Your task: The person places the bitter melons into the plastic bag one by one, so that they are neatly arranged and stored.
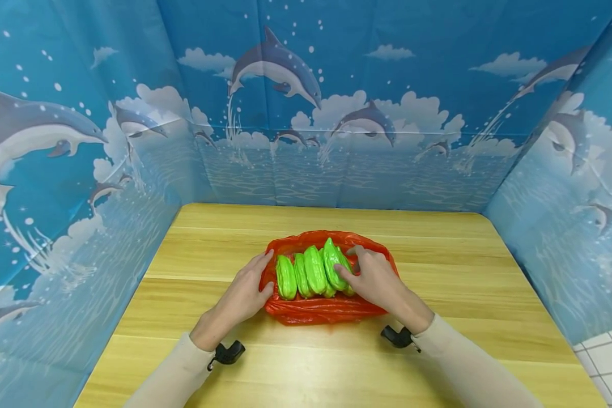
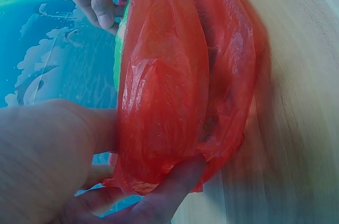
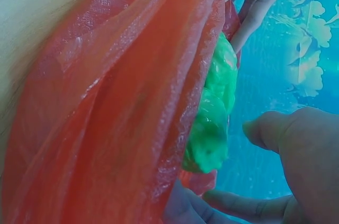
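A crinkled red plastic bag (image 1: pixel 331 311) lies on the wooden table, its mouth facing up. Several glossy bright-green vegetables (image 1: pixel 314 269), ridged and long like peppers, stand in a row inside. My left hand (image 1: pixel 239 294) is at the bag's left end, with fairly straight fingers and thumb spread against the red film, also seen in the left wrist view around the bag's end (image 2: pixel 159 128). Over the right end reaches my right hand (image 1: pixel 377 277), thumb and fingers apart around the rightmost vegetables. In the right wrist view, a gap separates the thumb (image 3: pixel 265 131) from the green vegetables (image 3: pixel 209 134).
The pale wooden table (image 1: pixel 438 238) extends around the bag on all sides. A blue dolphin-print curtain (image 1: pixel 336 170) encloses the back and both sides. Black camera mounts (image 1: pixel 229 352) hang under both wrists. White tiles (image 1: pixel 604 357) show at the lower right.
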### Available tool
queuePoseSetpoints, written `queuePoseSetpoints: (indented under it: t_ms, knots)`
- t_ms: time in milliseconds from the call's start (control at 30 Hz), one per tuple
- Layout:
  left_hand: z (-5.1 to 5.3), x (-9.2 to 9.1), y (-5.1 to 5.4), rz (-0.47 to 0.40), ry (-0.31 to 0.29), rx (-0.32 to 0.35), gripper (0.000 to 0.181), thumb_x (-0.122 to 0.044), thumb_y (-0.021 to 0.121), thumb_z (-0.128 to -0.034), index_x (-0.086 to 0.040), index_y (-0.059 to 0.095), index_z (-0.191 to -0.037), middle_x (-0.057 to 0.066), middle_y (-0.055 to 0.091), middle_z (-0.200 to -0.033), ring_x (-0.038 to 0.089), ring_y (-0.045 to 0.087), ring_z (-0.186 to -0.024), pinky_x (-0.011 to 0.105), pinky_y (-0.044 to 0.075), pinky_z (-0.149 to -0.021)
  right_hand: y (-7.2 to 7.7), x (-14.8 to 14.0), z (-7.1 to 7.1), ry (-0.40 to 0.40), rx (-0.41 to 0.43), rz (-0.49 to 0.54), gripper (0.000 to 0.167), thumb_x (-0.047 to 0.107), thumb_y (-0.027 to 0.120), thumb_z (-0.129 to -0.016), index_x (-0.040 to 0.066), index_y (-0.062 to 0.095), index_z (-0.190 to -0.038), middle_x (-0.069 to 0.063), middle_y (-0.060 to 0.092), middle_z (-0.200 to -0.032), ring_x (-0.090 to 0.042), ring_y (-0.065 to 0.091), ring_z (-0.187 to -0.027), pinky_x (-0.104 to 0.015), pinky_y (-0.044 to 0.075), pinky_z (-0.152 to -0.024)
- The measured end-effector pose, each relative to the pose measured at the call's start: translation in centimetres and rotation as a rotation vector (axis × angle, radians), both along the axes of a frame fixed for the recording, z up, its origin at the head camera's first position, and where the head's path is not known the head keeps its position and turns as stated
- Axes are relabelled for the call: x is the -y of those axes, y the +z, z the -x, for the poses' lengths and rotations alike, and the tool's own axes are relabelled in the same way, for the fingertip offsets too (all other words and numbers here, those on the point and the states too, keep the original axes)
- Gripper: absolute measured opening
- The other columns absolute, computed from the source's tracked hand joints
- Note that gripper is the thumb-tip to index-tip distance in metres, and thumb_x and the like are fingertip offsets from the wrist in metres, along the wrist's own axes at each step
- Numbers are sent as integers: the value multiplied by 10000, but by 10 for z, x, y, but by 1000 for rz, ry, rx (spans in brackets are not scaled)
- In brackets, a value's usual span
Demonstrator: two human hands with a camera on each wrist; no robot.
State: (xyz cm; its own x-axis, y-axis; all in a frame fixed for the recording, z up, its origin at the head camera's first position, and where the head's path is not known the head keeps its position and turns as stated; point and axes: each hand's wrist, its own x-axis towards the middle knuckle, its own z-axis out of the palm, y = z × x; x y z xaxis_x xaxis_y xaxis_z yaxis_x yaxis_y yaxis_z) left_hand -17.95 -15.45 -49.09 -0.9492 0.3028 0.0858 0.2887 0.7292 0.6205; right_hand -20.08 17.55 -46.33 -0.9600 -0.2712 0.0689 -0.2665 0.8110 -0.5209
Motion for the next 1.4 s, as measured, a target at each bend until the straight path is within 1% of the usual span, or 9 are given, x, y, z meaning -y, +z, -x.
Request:
queuePoseSetpoints:
  t_ms: [233,433,600,767,933,1067,1267,1400]
  knots:
    - [-1,1,-1,-2,-2,1,801,-81,727,-1100,-1,368,-1812,265,400,-1867,474,448,-1722,620,414,-1398,-2,-5,-4,-9,-12,20,563,349,776,-1132,-84,687,-1480,-60,757,-824,-119,572,-531,-299,527,-607]
    - [-1,1,-1,-6,5,10,801,-90,721,-1102,-13,366,-1816,260,390,-1874,473,442,-1725,624,411,-1400,-1,-10,-8,-17,-18,47,529,341,742,-1155,-62,686,-1494,-45,753,-835,-113,566,-535,-308,531,-618]
    - [0,0,0,-12,6,14,795,-90,716,-1106,-21,369,-1817,253,391,-1875,473,440,-1726,629,411,-1400,2,-15,-13,-42,-32,63,473,303,750,-1149,-45,706,-1465,-56,782,-915,-109,608,-639,-313,542,-648]
    - [1,-1,0,-12,7,25,792,-102,719,-1110,-26,371,-1818,250,392,-1876,474,445,-1723,629,413,-1400,5,-21,-19,-63,-41,77,422,270,740,-1150,-21,720,-1455,-59,790,-950,-97,657,-726,-320,567,-662]
    - [1,-1,-1,-15,13,25,785,-116,717,-1113,-29,378,-1816,250,398,-1873,481,453,-1717,635,412,-1400,8,-26,-25,-79,-48,99,410,269,721,-1156,-3,721,-1464,-52,781,-941,-95,649,-669,-304,557,-616]
    - [0,0,-1,-20,12,14,776,-116,714,-1111,-18,389,-1809,257,410,-1864,489,466,-1707,642,418,-1395,13,-30,-31,-96,-69,113,388,236,735,-1144,2,729,-1453,-57,784,-938,-104,642,-637,-285,554,-588]
    - [-2,2,-1,-32,12,11,774,-114,723,-1110,-9,396,-1804,258,418,-1860,488,473,-1702,639,425,-1391,17,-35,-38,-103,-107,129,346,201,745,-1132,4,747,-1416,-60,785,-948,-128,676,-698,-273,555,-608]
    - [-3,2,-1,-31,15,3,780,-126,727,-1110,-17,394,-1807,255,427,-1855,490,483,-1695,644,431,-1388,17,-38,-41,-117,-118,128,345,222,747,-1136,19,745,-1415,-65,789,-966,-144,686,-727,-270,568,-622]
